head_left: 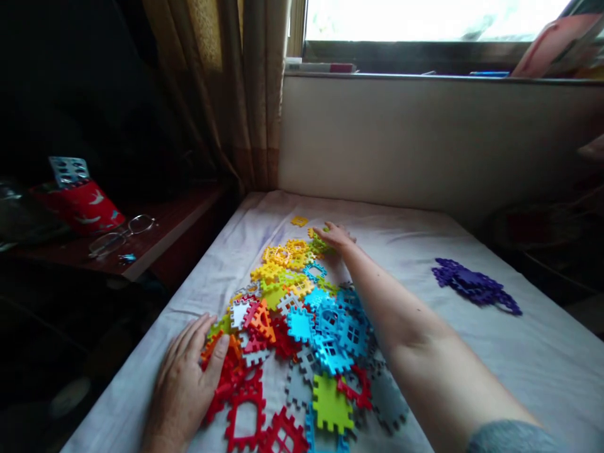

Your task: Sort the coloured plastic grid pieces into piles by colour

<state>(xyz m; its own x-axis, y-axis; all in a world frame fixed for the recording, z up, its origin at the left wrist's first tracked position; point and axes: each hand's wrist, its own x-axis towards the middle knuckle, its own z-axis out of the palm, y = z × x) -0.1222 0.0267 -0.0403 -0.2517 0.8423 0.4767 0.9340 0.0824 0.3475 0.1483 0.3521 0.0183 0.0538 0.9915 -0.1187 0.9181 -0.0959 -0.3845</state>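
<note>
A pile of flat interlocking plastic pieces lies on the white-covered surface, with yellow pieces (283,255) at the back, blue pieces (330,321) at the right middle and red pieces (245,418) at the front. My left hand (189,371) rests at the pile's left edge, thumb apart from the fingers, beside orange and red pieces. Stretched to the far end of the pile, my right hand (336,238) is over some green pieces (321,242); its fingertips are partly hidden. A lone yellow piece (299,221) lies just beyond. Purple pieces (472,283) form a separate group at the right.
A dark red side table (165,236) on the left bears a red container (87,204), eyeglasses (120,238) and a small blue item. A brown curtain (250,94) hangs behind. The wall (401,138) and window sill bound the far side.
</note>
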